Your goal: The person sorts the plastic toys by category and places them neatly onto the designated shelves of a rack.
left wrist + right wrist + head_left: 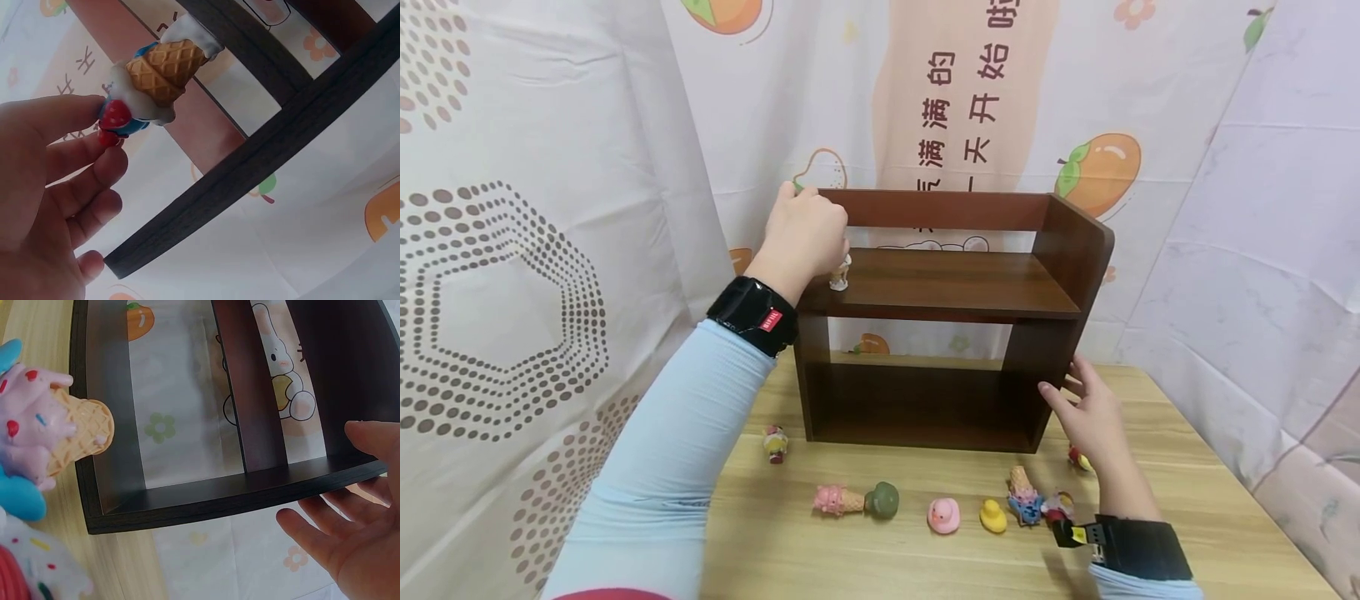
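My left hand [805, 229] is at the left end of the upper board of a dark brown wooden shelf [955, 279]. Its fingertips pinch an ice cream cone figurine [165, 72] by the blue and red strawberry end; the white foot points away from the hand. In the head view, only the lower part of this figurine [840, 275] shows below the hand. My right hand [1093, 412] holds the shelf's right side panel [250, 497], thumb on the inner side and fingers outside.
Before the shelf lie a pink ice cream figurine [838, 499], a green figure [882, 500], a pink duck [943, 515], a yellow duck [993, 516] and a blue-and-pink cone figurine [1024, 500]. One small figure [775, 444] stands left of the shelf. Patterned cloth [775, 108] hangs behind.
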